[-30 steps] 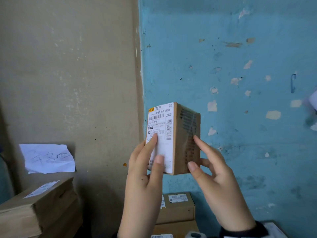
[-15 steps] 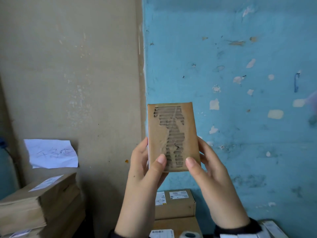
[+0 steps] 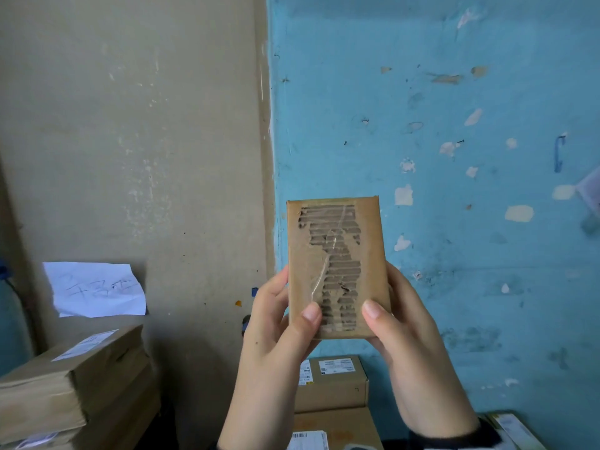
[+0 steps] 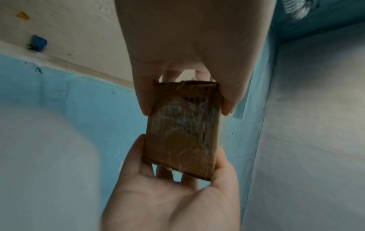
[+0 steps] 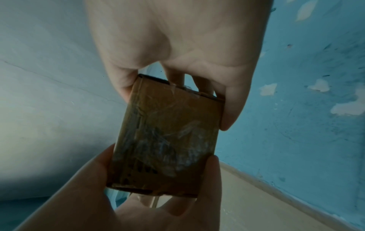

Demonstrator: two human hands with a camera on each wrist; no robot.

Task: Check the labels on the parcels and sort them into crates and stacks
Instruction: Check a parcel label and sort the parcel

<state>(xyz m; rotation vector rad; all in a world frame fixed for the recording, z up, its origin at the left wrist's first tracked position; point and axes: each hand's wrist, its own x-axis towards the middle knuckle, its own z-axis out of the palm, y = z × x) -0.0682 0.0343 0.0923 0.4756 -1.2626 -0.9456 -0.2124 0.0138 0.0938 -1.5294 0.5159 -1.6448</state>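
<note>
A person holds a small cardboard parcel (image 3: 337, 271) upright in front of a wall that is beige on the left and peeling blue on the right. The left hand (image 3: 276, 329) grips the parcel's lower left edge, thumb pressed on the near face and fingers curled behind; the right hand (image 3: 402, 332) mirrors it on the lower right edge, thumb in front and fingers wrapped around the back. The face turned toward the person is torn, its outer paper stripped away to bare corrugated ridges under a strip of clear tape, and no label shows on this side. Below the hands, a labelled brown box (image 3: 334, 381) sits on top of a larger carton (image 3: 334, 430) bearing a barcode sticker. At lower left, a stack of flat cardboard parcels (image 3: 74, 384) rests against the beige wall, with a handwritten sheet of white paper (image 3: 97, 289) stuck to the wall just above the stack.
</note>
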